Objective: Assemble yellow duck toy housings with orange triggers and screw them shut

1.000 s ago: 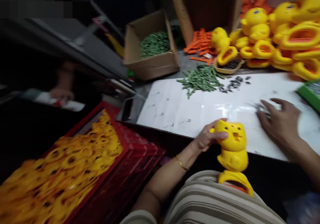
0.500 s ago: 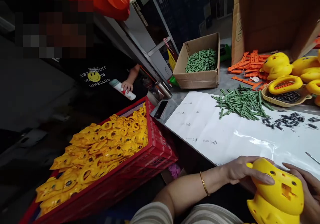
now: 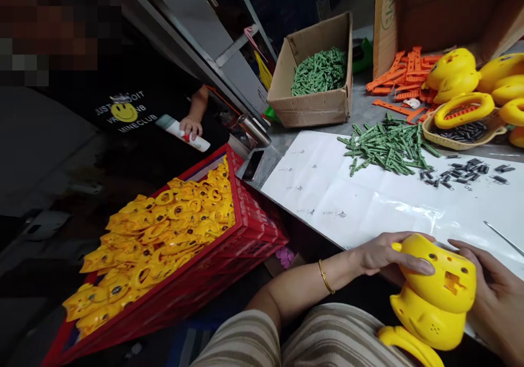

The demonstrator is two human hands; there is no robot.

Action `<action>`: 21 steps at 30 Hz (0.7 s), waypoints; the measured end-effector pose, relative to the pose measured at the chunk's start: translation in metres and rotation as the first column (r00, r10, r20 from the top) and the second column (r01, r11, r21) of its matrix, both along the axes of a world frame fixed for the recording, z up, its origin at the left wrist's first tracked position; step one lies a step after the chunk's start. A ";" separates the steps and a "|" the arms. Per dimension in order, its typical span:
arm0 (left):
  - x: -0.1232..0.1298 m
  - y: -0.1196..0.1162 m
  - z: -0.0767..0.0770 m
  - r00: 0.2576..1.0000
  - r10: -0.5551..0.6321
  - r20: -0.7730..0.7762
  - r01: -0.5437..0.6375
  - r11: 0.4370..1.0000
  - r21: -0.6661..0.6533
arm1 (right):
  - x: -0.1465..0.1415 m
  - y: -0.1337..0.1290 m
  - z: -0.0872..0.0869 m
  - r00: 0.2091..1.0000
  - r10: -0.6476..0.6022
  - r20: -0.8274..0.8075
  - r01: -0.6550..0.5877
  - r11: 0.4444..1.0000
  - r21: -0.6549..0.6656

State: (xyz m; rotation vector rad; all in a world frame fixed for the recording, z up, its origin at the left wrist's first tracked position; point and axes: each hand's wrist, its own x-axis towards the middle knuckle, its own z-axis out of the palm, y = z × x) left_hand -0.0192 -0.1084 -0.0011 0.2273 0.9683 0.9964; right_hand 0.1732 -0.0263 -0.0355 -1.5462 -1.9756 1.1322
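Observation:
A yellow plastic animal-shaped toy (image 3: 434, 307) with two dark eyes and a cut-out opening in its face is held low at the right, over my lap. My left hand (image 3: 393, 255) grips its upper left side, the thumb pressed on the front near one eye. Against the toy's right side is my right hand (image 3: 491, 285), its fingers partly hidden behind the shell. A curved yellow loop (image 3: 409, 345) shows below the toy. Beyond my hands, green plastic strips (image 3: 388, 146) and black springs (image 3: 470, 173) lie on a white sheet (image 3: 323, 184).
At the left stands a red crate (image 3: 254, 222) of yellow shells. A carton (image 3: 315, 107) of green strips, orange parts (image 3: 409, 72), a wicker basket (image 3: 466, 140), yellow toys (image 3: 454, 72), a phone (image 3: 252, 165) and a screwdriver-like rod (image 3: 503, 238) are on the table. A co-worker's hand (image 3: 191, 126) holds a bottle.
The view has shifted, so the table and crate sit higher and further left. Both hands stay on the yellow toy, and more of its lower body and loop shows.

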 end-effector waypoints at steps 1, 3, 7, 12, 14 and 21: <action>0.000 0.000 0.000 1.000 0.005 0.008 -0.005 1.000 0.007 | -0.003 0.000 0.006 1.000 -0.012 0.013 0.012 0.999 -0.036; 0.001 0.000 0.000 1.000 0.012 0.014 -0.012 1.000 0.024 | -0.007 0.000 0.011 1.000 -0.027 -0.010 0.026 0.999 -0.037; 0.001 -0.003 0.004 0.999 0.016 -0.047 -0.014 0.998 0.054 | -0.011 -0.004 0.012 0.977 -0.077 -0.200 0.079 0.997 0.007; -0.001 0.001 0.011 0.984 -0.014 -0.179 0.031 0.995 0.093 | -0.015 -0.017 0.024 0.811 -0.240 -0.534 0.008 0.916 -0.400; 0.001 0.003 0.019 0.974 -0.038 -0.223 0.068 0.989 0.131 | -0.018 -0.024 0.036 0.800 -0.249 -0.546 -0.006 0.906 -0.422; 0.007 0.004 0.055 0.924 -0.165 -0.346 0.243 0.950 0.196 | -0.015 -0.034 0.061 0.831 -0.282 -0.480 0.061 0.903 -0.425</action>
